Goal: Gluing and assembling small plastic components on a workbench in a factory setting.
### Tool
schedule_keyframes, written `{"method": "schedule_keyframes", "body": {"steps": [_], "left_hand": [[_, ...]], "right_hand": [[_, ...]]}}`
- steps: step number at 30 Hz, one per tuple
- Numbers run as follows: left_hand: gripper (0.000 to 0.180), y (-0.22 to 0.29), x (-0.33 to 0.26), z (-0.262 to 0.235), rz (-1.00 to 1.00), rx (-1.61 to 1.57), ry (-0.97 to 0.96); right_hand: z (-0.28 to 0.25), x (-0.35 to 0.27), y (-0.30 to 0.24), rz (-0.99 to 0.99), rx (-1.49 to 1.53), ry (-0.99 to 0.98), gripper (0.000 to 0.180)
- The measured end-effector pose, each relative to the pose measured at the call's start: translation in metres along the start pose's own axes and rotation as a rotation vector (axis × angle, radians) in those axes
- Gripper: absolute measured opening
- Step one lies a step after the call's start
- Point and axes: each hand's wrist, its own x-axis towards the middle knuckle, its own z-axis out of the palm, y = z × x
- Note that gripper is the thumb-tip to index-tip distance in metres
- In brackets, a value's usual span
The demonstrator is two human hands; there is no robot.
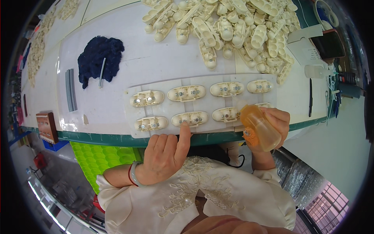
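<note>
In my right hand (279, 120) is a translucent amber squeeze bottle (268, 134), tilted with its narrow end toward the far left. Its tip is over or beside a cream oval plastic part (224, 114) in the near row; the exact contact is unclear. My left hand (165, 152) rests at the table edge, index finger stretched onto another cream oval part (196, 116), other fingers curled with nothing visible in them. Both parts sit on a pale flat board (131, 117) carrying two rows of such parts with small round silvery pieces. The bottle and right hand partly cover the near row's right end.
A large heap of cream plastic parts (233, 27) lies at the far right. Leftward are a dark blue fluffy mass (99, 58) with a thin grey rod (102, 72) and several grey strips (71, 89). A black pen-like stick (310, 97) and a phone-like dark device (329, 43) are at right.
</note>
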Motion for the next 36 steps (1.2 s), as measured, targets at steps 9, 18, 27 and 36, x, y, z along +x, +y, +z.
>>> {"method": "schedule_keyframes", "body": {"steps": [9, 18, 27, 36], "left_hand": [[0.039, -0.001, -0.004, 0.01, 0.012, 0.059, 0.073], [0.049, 0.002, 0.001, 0.0, 0.003, 0.024, -0.018], [0.049, 0.002, 0.001, -0.001, -0.007, 0.015, -0.026], [0.047, 0.0, -0.001, 0.009, 0.016, 0.045, 0.056]], "right_hand": [[-0.005, -0.002, 0.0, 0.02, -0.043, -0.001, 0.041], [-0.005, 0.0, -0.002, 0.036, -0.14, 0.075, 0.039], [-0.01, -0.003, 0.002, 0.028, -0.117, 0.107, 0.038], [-0.012, -0.002, -0.002, 0.05, -0.157, 0.056, 0.036]]}}
